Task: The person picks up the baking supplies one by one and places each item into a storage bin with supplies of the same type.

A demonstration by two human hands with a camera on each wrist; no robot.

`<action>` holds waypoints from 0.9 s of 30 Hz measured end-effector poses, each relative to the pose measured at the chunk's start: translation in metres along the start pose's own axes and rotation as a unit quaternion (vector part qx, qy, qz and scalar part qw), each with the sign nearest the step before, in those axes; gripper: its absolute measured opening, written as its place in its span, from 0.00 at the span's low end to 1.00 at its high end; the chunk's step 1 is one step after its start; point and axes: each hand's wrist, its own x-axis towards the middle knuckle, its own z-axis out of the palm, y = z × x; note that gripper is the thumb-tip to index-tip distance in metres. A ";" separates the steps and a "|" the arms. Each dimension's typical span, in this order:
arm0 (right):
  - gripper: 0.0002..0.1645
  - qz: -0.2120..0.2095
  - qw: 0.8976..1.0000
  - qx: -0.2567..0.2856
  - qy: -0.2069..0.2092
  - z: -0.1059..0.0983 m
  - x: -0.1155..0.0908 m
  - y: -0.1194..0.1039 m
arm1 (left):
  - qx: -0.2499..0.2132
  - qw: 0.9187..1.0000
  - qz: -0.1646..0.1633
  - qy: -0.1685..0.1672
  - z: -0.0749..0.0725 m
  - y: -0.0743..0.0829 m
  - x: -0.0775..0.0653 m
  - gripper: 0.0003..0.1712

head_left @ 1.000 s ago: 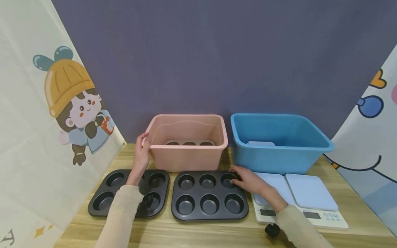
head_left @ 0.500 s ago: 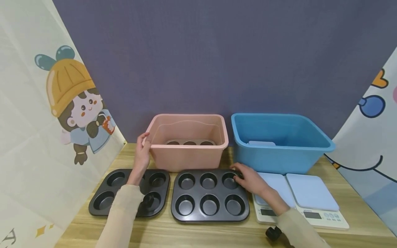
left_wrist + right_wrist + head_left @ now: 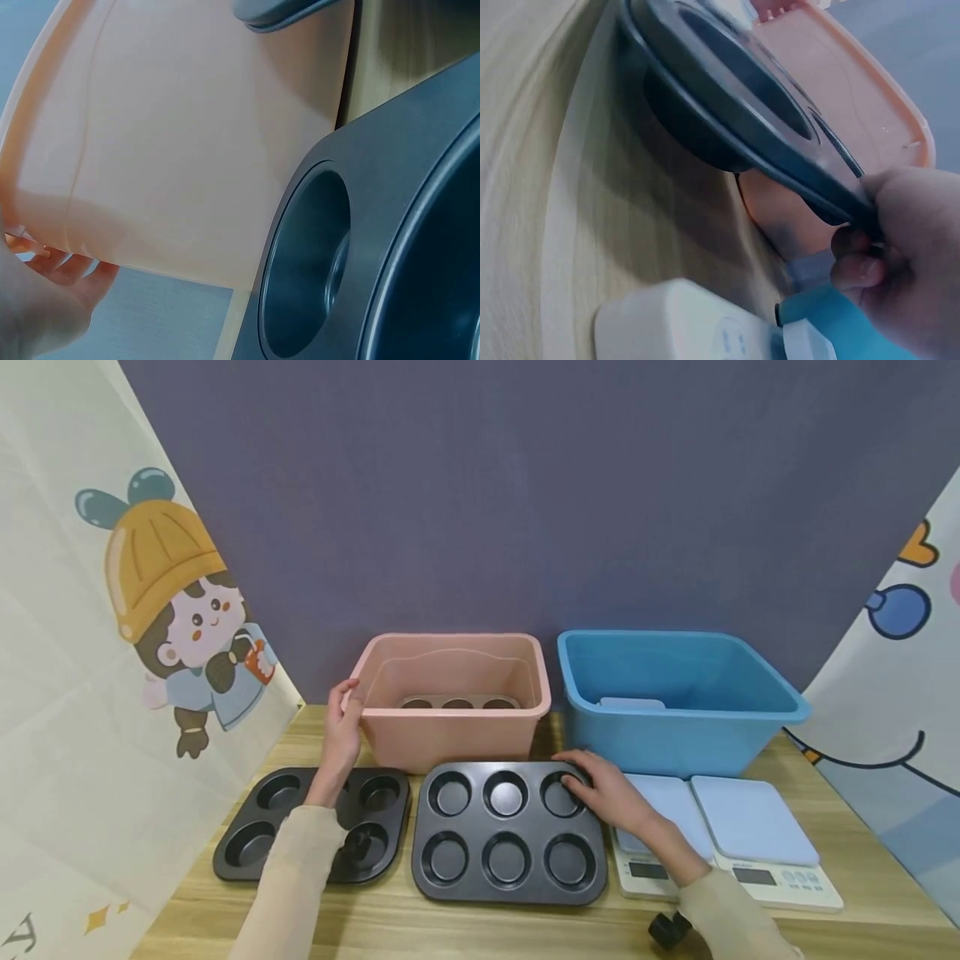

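My left hand point(image 3: 342, 728) grips the front left corner of the pink bin's point(image 3: 450, 739) rim. My right hand point(image 3: 609, 789) pinches the far right corner of a dark six-cup muffin tin point(image 3: 477, 824), thumb on top and fingers curled beneath, as the right wrist view shows. That tin point(image 3: 780, 154) is raised off the wooden tabletop there, with shadow underneath. A second dark muffin tin point(image 3: 258, 819) lies flat to the left, partly hidden by my left forearm. Inside the pink bin another muffin tin point(image 3: 489, 701) shows its far row of cups.
At the right, two white kitchen scales point(image 3: 753, 822) with pale blue tops lie side by side, one partly behind my right forearm. Behind them stands a blue bin point(image 3: 667, 747) with a pale flat top point(image 3: 632, 702) showing inside. A dark curtain point(image 3: 465, 502) hangs behind both bins.
The middle muffin tin has come up in my right hand and looks slightly larger in the head view. My left hand stays at the pink bin's rim.
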 end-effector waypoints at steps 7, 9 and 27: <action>0.22 0.022 0.997 0.077 -0.012 -0.007 -0.006 -0.004 | -0.002 1.000 -0.010 -0.013 -0.002 0.004 -0.001 0.25; 0.23 0.018 0.995 0.094 -0.010 -0.009 -0.006 -0.006 | -0.002 1.000 -0.013 -0.018 -0.002 0.013 -0.004 0.25; 0.22 -0.010 0.990 0.138 0.013 -0.042 -0.013 -0.024 | -0.010 1.000 -0.003 -0.019 -0.003 0.029 -0.012 0.25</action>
